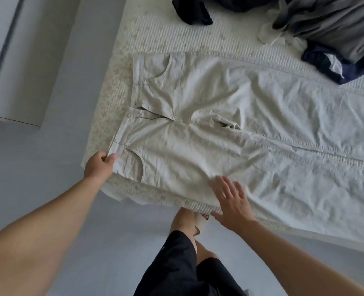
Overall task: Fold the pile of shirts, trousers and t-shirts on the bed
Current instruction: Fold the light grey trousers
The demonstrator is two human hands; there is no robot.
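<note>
So far, little looks finished. The pale trousers (198, 133) lie spread flat on the bed (155, 37), waistband toward nine o'clock, legs running off toward three, not yet folded. The left hand (98, 166) pinches the near waistband corner at about eight o'clock, thumb and fingers clamped on the cloth. The right hand (232, 201) lies at six o'clock on the near leg's edge, fingers straight and spread. Up at one to two o'clock a heap of dark and grey clothes (326, 24) waits unfolded, so I judge most of the work remains.
</note>
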